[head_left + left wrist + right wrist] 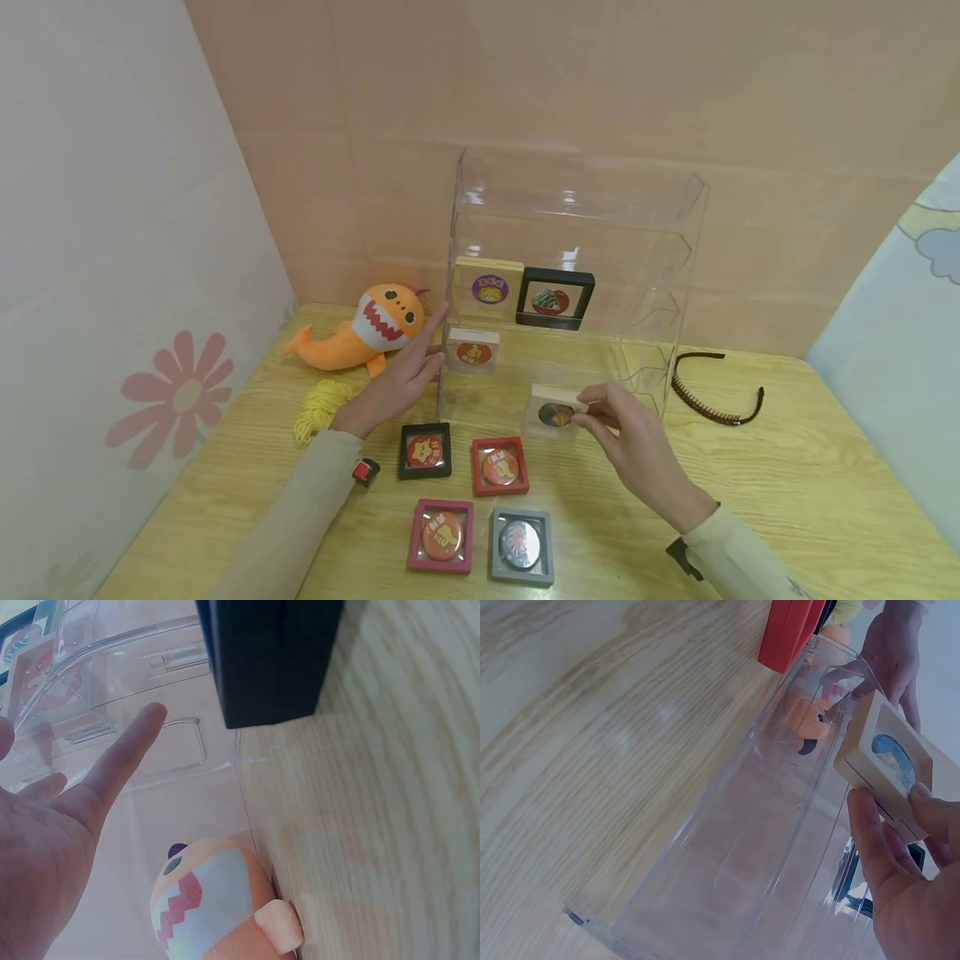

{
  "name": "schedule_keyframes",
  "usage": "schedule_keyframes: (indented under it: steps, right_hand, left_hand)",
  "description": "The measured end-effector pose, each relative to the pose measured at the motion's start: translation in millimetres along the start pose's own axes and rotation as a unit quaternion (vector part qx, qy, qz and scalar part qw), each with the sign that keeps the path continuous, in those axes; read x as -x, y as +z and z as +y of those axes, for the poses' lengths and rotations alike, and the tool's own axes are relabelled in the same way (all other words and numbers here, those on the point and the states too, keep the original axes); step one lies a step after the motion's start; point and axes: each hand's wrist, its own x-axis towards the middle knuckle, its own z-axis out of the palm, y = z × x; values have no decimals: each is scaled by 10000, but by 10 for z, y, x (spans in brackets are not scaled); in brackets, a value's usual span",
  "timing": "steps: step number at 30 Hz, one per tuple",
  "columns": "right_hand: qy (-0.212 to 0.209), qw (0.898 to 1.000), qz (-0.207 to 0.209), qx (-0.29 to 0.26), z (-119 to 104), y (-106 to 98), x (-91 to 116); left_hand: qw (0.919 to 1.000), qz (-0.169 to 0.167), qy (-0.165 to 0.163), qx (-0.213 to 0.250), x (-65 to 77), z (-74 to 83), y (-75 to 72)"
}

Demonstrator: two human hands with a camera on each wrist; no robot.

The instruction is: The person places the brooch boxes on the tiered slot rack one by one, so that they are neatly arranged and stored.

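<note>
My right hand [637, 446] pinches a cream-edged square display frame [551, 414] by its right side, thumb on the front. A round badge shows in its window. It is held in front of the lower part of a clear tiered rack [577, 218]. My left hand [397, 379] lies along the rack's left side with fingers extended. On one tier stand a pale yellow frame [490, 289] and a black frame [555, 298], side by side. Below them, at the left end, is a whitish frame [473, 352] with a red badge.
Before the rack lie a black frame [425, 451], a red frame [500, 467], a magenta frame [441, 536] and a grey frame [521, 546]. Left are an orange plush shark [375, 325] and yellow yarn [322, 408]. A dark curved band [708, 408] lies right.
</note>
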Motion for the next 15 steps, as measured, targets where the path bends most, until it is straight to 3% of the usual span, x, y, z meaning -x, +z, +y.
schedule_keyframes:
  steps: [7,15]
  right_hand:
    - [-187,9994,277,3,14,30,-78]
    - [-181,9994,293,51,39,61,-186]
  left_hand:
    - [10000,-47,13,73,-4,13,-4]
    - [10000,-45,10,77,1,19,-2]
